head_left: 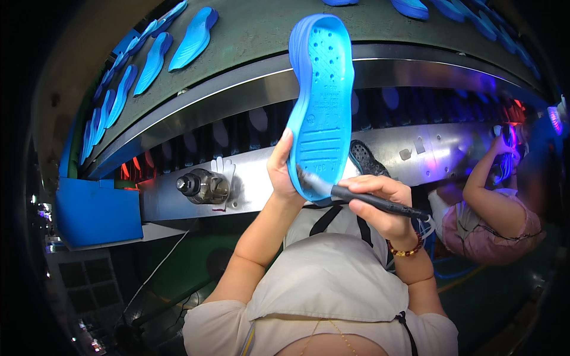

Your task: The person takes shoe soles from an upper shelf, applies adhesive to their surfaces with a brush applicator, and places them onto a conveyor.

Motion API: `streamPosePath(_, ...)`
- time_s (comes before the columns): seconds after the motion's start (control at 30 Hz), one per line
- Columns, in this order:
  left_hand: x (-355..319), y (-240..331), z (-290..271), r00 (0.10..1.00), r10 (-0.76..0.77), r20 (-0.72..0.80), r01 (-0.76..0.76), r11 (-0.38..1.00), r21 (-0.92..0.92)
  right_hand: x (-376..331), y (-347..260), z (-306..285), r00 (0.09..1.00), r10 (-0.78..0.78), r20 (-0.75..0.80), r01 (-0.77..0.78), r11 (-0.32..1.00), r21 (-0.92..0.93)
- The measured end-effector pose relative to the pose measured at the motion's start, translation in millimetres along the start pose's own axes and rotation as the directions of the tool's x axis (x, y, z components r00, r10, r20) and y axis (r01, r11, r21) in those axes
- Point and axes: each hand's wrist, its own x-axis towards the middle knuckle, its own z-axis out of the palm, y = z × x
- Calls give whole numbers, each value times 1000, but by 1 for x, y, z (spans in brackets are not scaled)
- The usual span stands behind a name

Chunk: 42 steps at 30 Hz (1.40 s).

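A bright blue shoe sole (323, 113) is held up toe-to-heel in front of me, its hollow inner side with ribs and small holes facing me. My left hand (282, 169) is closed round its lower left edge, thumb along the side. In my right hand (383, 204) is a black-handled brush (374, 200), gripped like a pen. The brush's pale bristles touch the inside of the sole near its lower end. A bead bracelet circles my right wrist.
Several blue soles (154, 62) lie on the green conveyor belt (249, 26) beyond a metal rail. On the steel ledge (255, 172) stand a dark metal pot (205, 185) and a white glove (224, 169). A co-worker (493, 207) sits at the right.
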Motion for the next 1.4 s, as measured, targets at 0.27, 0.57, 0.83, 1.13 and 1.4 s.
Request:
streamPosePath(0.27,8,3,-1,997,-78,-19,75,991,-111,15,-11,-8,944,-49,327,115,976,-186)
streamPosePath(0.57,14,16,-9,997,-24,-69,23,1000,-3,32,-33,-20,965,105,240,-19,943,-333)
streamPosePath(0.83,19,33,1,940,-340,30,339,940,34,27,-43,-19,849,93,520,76,953,-295)
streamPosePath(1.13,13,41,20,668,-707,-231,715,525,461,48,-55,-32,692,233,683,168,869,-466)
streamPosePath(1.4,9,43,24,639,-705,-307,734,439,518,48,-57,-53,619,349,703,243,767,-594)
